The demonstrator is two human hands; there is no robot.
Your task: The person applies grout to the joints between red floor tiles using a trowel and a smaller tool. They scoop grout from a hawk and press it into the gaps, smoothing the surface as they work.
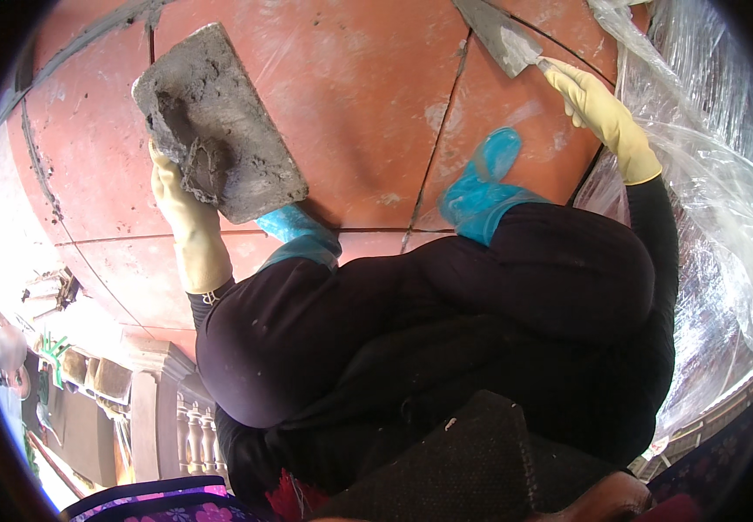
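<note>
My left hand, in a pale yellow rubber glove, grips the left edge of a grey rectangular mortar board. A lump of wet grey mortar lies on the board's left part, close to my fingers. At the upper right, my right hand, gloved the same way, is closed round the handle of a pointing trowel. Its grey-smeared blade points up and left, over or against the red tiles; whether it touches them I cannot tell. The trowel's handle is mostly hidden in my glove.
Blue covers wrap my feet on the tiles below. Clear plastic sheeting hangs along the right side. Grey mortar fills a joint at the upper left; other joints look dark. A balustrade stands at the lower left.
</note>
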